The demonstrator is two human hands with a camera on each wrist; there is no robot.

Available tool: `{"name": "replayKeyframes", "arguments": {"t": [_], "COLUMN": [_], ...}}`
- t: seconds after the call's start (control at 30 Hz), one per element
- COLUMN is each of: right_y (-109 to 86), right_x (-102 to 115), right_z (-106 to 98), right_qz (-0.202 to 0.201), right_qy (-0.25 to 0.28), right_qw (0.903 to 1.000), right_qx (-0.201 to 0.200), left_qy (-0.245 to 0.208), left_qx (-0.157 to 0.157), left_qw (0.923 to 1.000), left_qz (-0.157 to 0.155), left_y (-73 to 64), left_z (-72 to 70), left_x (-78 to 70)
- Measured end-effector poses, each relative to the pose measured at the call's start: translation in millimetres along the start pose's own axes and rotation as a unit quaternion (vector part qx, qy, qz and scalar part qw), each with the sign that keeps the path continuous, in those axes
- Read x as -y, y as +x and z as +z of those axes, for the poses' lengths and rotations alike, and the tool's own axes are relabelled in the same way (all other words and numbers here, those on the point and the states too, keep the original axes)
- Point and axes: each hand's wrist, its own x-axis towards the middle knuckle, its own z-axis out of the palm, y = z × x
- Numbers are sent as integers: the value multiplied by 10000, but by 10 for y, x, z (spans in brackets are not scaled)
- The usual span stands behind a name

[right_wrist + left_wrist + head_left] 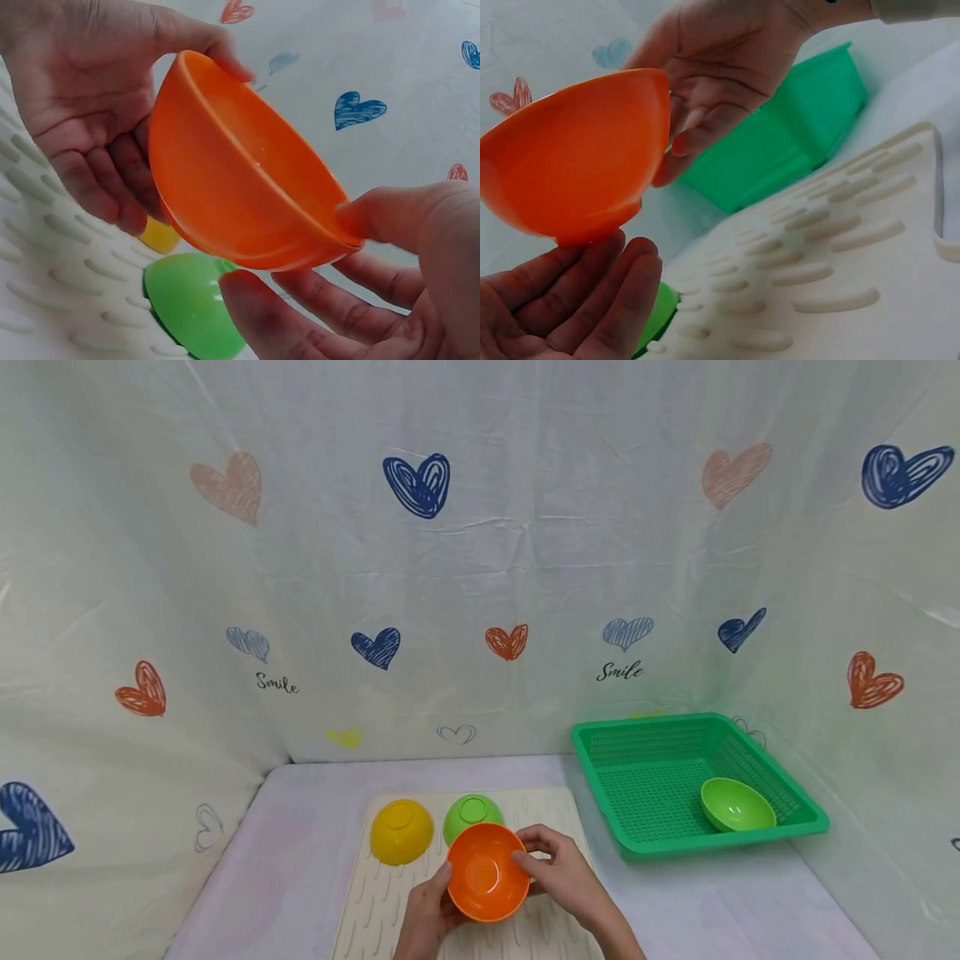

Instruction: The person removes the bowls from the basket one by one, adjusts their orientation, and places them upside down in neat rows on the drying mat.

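Note:
An orange bowl (487, 872) is held between both hands above the cream ribbed mat, its inside facing the head camera. My left hand (427, 912) grips its left side, thumb at the rim and fingers under the outer wall. On the right side, my right hand (561, 870) pinches the rim, with the thumb (382, 214) on the inner edge and fingers beneath. Behind the orange bowl, a green bowl (474, 814) lies upside down on the mat, partly covered in the head view. A yellow bowl (401, 832) rests upside down to its left.
The cream mat (375, 893) lies on a white-covered table (285, 843). At the right stands a green basket (637, 785) with a light green bowl (738, 806) upright inside. A white curtain (480, 568) printed with hearts hangs at the back and sides.

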Motion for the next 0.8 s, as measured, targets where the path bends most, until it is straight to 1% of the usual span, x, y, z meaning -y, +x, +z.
{"name": "replayKeyframes", "arguments": {"t": [0.17,0.27,0.37,0.43,0.5,0.6,0.67,0.73,0.8], "right_y": [-50,-59,-54,-63,-93,-149,-184,-209,-228], "right_x": [5,20,45,65,96,150,188,223,256], "right_z": [-27,-68,-112,-139,-155,-163,-155,-140,-123], "right_qz": [-176,-291,-393,-429,-429,-416,-412,-469,-571], "right_qy": [-179,-304,-503,-600,-754,-919,-1057,-1075,-1106], "right_qw": [9996,9990,9979,9973,9960,9940,9920,9906,9891], "right_qx": [92,131,78,-39,-191,-434,-550,-702,-788], "left_qy": [-33,50,212,324,397,589,792,1189,1558], "left_qx": [-93,-135,-312,-429,-467,-433,-447,-554,-646], "left_qw": [9999,9997,9982,9963,9938,9885,9826,9737,9627], "left_qz": [37,181,456,676,929,1326,1620,1863,2115], "left_y": [-15,-2,8,6,7,6,3,-1,-4], "left_z": [-21,-6,16,20,19,11,9,10,13], "left_x": [-19,-74,-152,-196,-224,-254,-277,-305,-343]}}
